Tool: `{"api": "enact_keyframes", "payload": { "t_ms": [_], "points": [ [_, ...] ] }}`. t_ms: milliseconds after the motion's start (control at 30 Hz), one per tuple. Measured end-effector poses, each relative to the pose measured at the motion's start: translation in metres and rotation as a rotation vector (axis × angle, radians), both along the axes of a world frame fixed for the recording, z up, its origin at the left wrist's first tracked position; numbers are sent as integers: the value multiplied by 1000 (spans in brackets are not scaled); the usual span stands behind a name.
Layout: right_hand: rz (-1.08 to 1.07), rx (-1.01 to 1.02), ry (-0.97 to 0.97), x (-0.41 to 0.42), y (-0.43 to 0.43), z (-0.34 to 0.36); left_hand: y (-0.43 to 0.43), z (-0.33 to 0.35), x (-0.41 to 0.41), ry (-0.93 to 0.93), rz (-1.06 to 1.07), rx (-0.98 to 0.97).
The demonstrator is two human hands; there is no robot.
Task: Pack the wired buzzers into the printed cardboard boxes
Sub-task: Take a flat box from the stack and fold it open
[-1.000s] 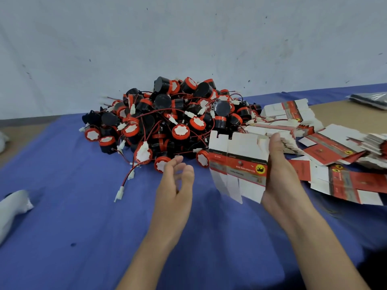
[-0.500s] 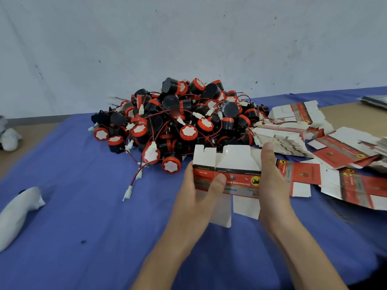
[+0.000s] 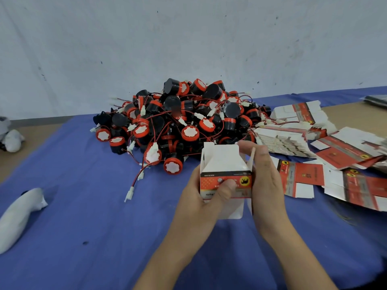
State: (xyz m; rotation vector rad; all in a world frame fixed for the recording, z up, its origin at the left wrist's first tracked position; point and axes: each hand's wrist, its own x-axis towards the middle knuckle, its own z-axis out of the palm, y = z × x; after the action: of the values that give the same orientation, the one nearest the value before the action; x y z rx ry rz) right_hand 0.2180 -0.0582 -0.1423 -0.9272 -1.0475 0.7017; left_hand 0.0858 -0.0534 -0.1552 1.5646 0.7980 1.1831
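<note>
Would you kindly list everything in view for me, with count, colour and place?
buzzers: a big heap, black and red with white faces, red wires; mid-cloth by the wall
box: one, white with red print, half opened, between both grips
flat boxes: many, white and red, stacked and scattered at right
cloth: one, blue, over the table
table: one, tan, bare at both ends
white bundles: two, at left, one on the cloth, one on bare table
dark packet: one, far right edge
wall: pale grey, behind
left grip: holds the box's left side, thumb on its front
right grip: holds the box's right side, fingers at the top flap
</note>
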Motion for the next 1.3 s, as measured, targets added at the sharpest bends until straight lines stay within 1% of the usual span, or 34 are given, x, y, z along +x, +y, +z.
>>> {"api": "enact_keyframes", "payload": {
  "t_ms": [67,133,200,267,300,367,433,500,667,833,900,967,1033,1133,1200,1300],
  "points": [
    [39,-20,76,5,3,2,3,4,-3,-45,20,-43],
    [115,-88,166,11,4,5,7,5,-8,-94,25,-108],
    [283,-252,275,12,1,5,10,5,-11,-132,-75,-196],
    [506,-413,292,7,-6,8,9,6,-13,-166,-198,-285],
    [560,-444,297,5,-9,7,8,7,-15,-174,-230,-309],
    [584,-397,308,0,-12,5,10,5,-17,-144,-218,-308],
    [583,-333,305,-7,-12,3,11,6,-17,-62,-132,-282],
    [568,-316,293,-15,-12,2,13,2,-15,-29,-45,-227],
    [458,-283,171,-31,-9,-4,12,-8,-6,-26,152,-80],
    [378,-131,108,-30,-5,-7,14,-2,-12,-101,188,-44],
    [331,-94,58,-30,-4,-10,13,1,-14,-132,152,-69],
    [228,-80,-75,-34,-4,-16,10,3,-12,-151,99,-127],
    [93,-45,-292,-41,-7,-22,5,2,-9,-180,96,-168],
    [-9,33,-516,-48,-11,-28,3,-2,-6,-194,143,-134],
    [-40,76,-599,-49,-11,-30,2,-1,-6,-202,178,-89],
    [-59,100,-609,-46,-11,-32,-1,-2,-5,-210,196,-46]
  ]
}}
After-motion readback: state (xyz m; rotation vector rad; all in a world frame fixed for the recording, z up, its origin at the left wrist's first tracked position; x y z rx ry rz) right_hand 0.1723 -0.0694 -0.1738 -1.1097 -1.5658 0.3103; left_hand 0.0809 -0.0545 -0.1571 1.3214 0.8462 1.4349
